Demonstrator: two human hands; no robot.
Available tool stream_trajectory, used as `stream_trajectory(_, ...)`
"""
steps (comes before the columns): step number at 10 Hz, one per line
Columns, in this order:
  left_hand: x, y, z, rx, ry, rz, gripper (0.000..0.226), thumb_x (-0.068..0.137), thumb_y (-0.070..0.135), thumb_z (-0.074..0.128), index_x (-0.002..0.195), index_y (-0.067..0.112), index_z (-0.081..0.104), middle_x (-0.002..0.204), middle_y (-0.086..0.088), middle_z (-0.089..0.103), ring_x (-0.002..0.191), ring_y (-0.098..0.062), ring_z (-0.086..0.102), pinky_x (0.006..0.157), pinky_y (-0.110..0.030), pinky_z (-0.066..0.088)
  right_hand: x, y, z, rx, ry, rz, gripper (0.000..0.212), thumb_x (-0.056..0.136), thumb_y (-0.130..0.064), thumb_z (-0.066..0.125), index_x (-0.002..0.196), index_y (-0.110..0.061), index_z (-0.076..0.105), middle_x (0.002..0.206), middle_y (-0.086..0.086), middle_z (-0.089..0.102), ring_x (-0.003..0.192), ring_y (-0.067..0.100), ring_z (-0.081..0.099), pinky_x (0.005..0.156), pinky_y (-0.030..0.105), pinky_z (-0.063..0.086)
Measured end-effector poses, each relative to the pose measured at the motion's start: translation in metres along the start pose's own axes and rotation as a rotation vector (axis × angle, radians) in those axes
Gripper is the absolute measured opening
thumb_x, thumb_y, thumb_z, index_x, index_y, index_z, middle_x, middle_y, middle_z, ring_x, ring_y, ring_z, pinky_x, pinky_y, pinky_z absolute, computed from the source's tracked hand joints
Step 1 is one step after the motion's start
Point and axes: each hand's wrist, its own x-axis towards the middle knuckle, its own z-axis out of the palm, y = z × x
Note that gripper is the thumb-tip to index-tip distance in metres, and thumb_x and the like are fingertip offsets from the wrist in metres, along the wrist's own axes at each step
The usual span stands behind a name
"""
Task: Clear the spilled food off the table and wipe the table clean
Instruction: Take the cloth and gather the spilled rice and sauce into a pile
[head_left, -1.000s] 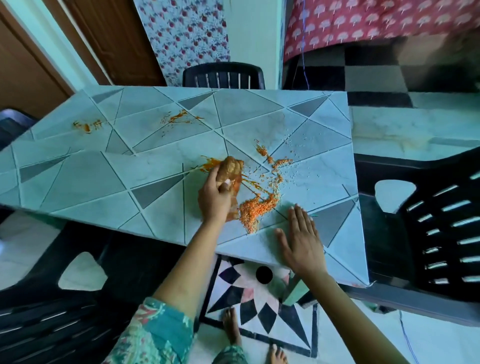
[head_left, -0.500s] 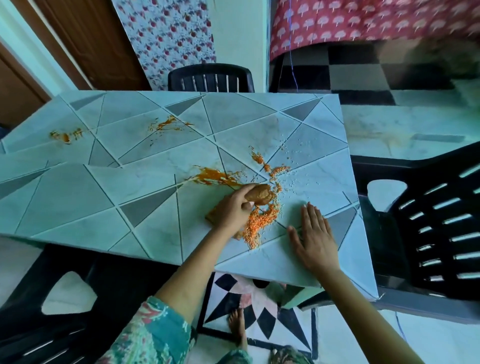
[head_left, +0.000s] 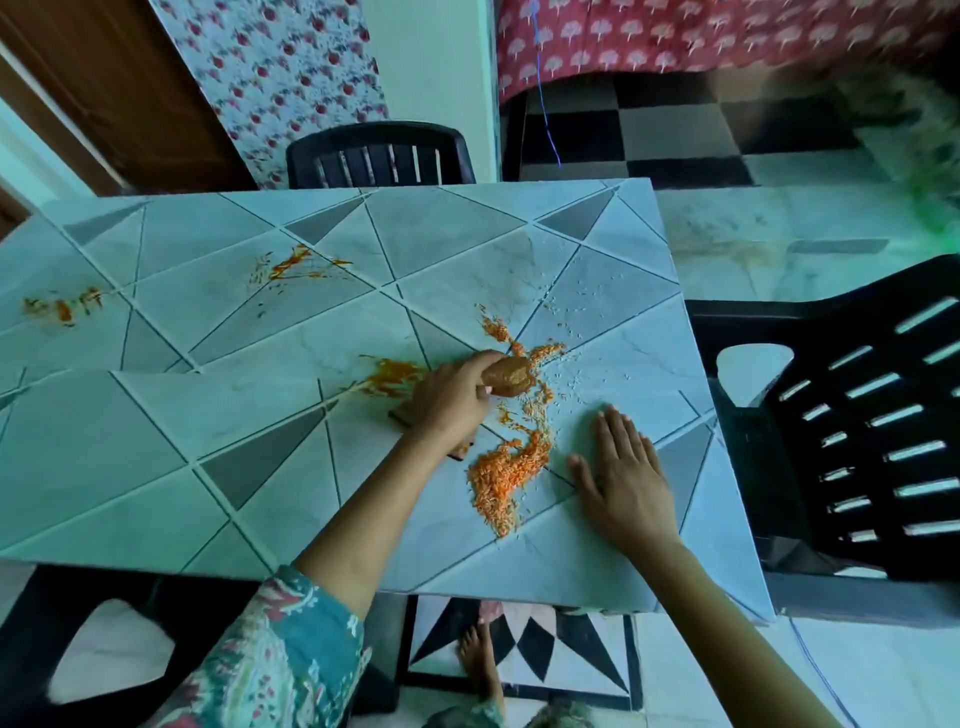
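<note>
Near the front right corner of the bench (head_left: 156, 457), the left hand (head_left: 452, 405) has its fingers curled round a brown wad (head_left: 509, 376), seemingly a cloth, pressed down at the far end of the spilled orange rice (head_left: 511, 473). The right hand (head_left: 621, 478) lies flat, fingers straight, just beside the heap. These grains look light, loose and sticky, so they are better swept together than pinched. Farther left, the orange smears (head_left: 296, 267) will probably need firm rubbing.
</note>
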Motion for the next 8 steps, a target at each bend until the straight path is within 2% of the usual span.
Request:
stream_trajectory(1,-0.017,0.016,-0.002,-0.025,-0.095,0.110,0.050,0.091,0.015,0.057,0.134,0.039,0.046,0.115,0.001,0.066,0.090,-0.018,0.064,0.076,-0.031,0.055,0.007,-0.001,-0.001,0.013,0.017,0.008,0.089,0.080,-0.063,-0.005,0.150,-0.010,0.009,0.158,0.005,0.005,0.145,0.017,0.002,0.112,0.025,-0.008)
stream_trajectory(2,0.003,0.008,-0.027,-0.020,-0.001,0.105,0.051,0.091,0.010,0.055,0.134,0.036,0.046,0.114,0.003,0.064,0.080,-0.014,0.062,0.064,-0.023,0.051,0.015,-0.004,-0.002,0.012,0.022,0.021,0.091,0.079,-0.063,-0.007,0.150,-0.010,0.010,0.158,0.005,0.004,0.146,0.018,0.002,0.112,0.025,-0.007)
stream_trajectory(3,0.049,-0.022,-0.057,0.053,0.155,-0.031,0.044,0.090,0.013,0.055,0.128,0.035,0.052,0.116,-0.002,0.066,0.099,-0.028,0.062,0.077,-0.030,0.049,0.023,-0.007,-0.004,0.012,0.016,0.030,0.092,0.077,-0.064,-0.009,0.150,-0.010,0.007,0.158,0.005,0.002,0.145,0.017,0.001,0.112,0.026,-0.007)
stream_trajectory(4,0.084,-0.048,-0.064,0.124,0.142,-0.180,0.040,0.090,0.018,0.056,0.127,0.034,0.052,0.121,-0.007,0.063,0.110,-0.035,0.057,0.087,-0.040,0.047,0.029,-0.009,-0.007,0.017,0.022,0.051,0.092,0.076,-0.064,-0.010,0.150,-0.011,0.006,0.158,0.004,0.001,0.145,0.016,-0.001,0.112,0.025,-0.008)
stream_trajectory(5,0.080,-0.040,-0.048,0.132,0.062,-0.152,0.041,0.089,0.020,0.056,0.127,0.035,0.052,0.120,-0.007,0.064,0.109,-0.035,0.057,0.086,-0.039,0.048,0.032,-0.009,-0.007,0.006,0.022,0.068,0.091,0.077,-0.064,-0.010,0.150,-0.012,0.003,0.157,0.003,-0.002,0.142,0.011,-0.007,0.112,0.025,-0.009)
stream_trajectory(6,0.054,-0.012,-0.022,0.101,-0.026,0.030,0.046,0.089,0.017,0.055,0.130,0.036,0.050,0.117,-0.003,0.066,0.106,-0.030,0.060,0.084,-0.035,0.049,0.038,-0.009,-0.006,0.001,0.027,0.087,0.090,0.078,-0.064,-0.009,0.150,-0.012,0.004,0.157,0.003,-0.002,0.144,0.013,-0.004,0.112,0.025,-0.008)
stream_trajectory(7,0.033,0.012,-0.013,0.032,-0.185,0.186,0.050,0.088,0.015,0.059,0.132,0.037,0.048,0.112,0.002,0.068,0.098,-0.021,0.063,0.078,-0.027,0.050,0.048,-0.008,-0.008,-0.008,0.035,0.111,0.091,0.077,-0.064,-0.009,0.150,-0.012,0.005,0.158,0.004,0.000,0.145,0.015,-0.001,0.111,0.025,-0.008)
stream_trajectory(8,0.046,0.014,-0.033,-0.076,-0.216,0.207,0.051,0.090,0.009,0.057,0.134,0.032,0.047,0.109,0.004,0.065,0.082,-0.014,0.061,0.067,-0.024,0.046,0.056,-0.007,-0.009,-0.002,0.025,0.130,0.093,0.075,-0.065,-0.009,0.150,-0.011,0.006,0.158,0.005,0.000,0.145,0.016,0.000,0.111,0.025,-0.008)
